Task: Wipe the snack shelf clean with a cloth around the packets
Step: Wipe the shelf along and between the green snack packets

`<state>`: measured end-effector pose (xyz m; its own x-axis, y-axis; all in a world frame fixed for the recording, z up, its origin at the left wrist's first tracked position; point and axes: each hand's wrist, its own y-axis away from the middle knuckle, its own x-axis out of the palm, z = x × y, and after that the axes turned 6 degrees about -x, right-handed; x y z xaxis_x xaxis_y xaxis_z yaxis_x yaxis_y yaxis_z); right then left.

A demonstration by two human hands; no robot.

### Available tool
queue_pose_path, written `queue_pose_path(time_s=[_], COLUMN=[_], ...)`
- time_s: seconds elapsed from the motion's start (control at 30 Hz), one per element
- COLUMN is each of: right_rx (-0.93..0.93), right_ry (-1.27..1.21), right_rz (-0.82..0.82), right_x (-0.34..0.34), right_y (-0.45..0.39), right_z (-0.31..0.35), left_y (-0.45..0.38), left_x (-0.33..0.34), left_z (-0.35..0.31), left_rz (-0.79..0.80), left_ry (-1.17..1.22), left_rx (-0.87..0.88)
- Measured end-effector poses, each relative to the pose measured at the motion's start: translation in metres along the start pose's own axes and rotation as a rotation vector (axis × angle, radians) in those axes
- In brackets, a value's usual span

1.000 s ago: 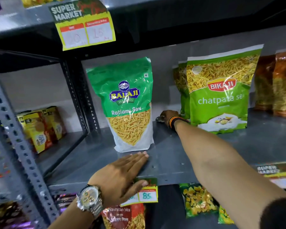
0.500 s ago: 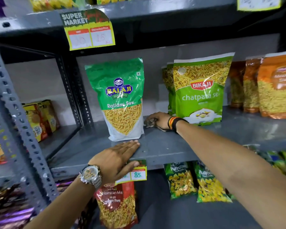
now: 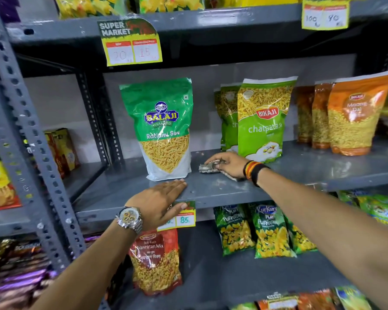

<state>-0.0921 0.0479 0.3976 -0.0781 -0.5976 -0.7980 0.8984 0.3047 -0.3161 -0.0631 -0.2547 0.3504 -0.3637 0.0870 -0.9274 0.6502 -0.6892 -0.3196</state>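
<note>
The grey metal snack shelf runs across the middle of the head view. A green Balaji Ratlami Sev packet stands upright on it, and a green Bikaji chatpata packet stands to its right. Between the two packets my right hand presses a grey, dirty cloth flat on the shelf. My left hand, with a watch on the wrist, lies flat on the shelf's front edge just in front of the Balaji packet, holding nothing.
Orange Bikaji packets stand at the right end of the shelf. A steel upright with holes rises at the left. Price tags hang from the shelf above. Below are a Navratan Mix packet and green Kurkure packets.
My right hand has drawn the cloth forward from the back of the shelf toward the front, between the packets. The camera has pulled back and up. My left hand stays on the edge.
</note>
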Motion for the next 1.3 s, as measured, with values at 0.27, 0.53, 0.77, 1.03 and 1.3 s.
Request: queue_pose_path(time_s=[0.27,0.53,0.77,1.03,1.3], right_rx=[-0.190,-0.018,-0.158,-0.059,-0.105], right_ry=[-0.055,0.028,-0.027,0.136,0.058], right_rz=[0.206,-0.004,0.180,-0.009,0.074], right_x=[-0.003,-0.011,-0.007,0.012,-0.053], right_y=[0.084,0.067,0.097,0.073,0.134], right_z=[0.049,0.028,0.061,0.048,0.027], left_y=[0.001,0.002,0.004,0.003,0.003], left_x=[0.001,-0.002,-0.005,-0.006,-0.018], left_z=[-0.001,-0.004,-0.006,-0.006,-0.021], left_rz=[0.011,-0.004,-0.014,-0.001,0.010], left_ry=[-0.005,0.007,0.005,0.001,-0.027], left_rx=[-0.030,-0.022,-0.019,-0.026,-0.051])
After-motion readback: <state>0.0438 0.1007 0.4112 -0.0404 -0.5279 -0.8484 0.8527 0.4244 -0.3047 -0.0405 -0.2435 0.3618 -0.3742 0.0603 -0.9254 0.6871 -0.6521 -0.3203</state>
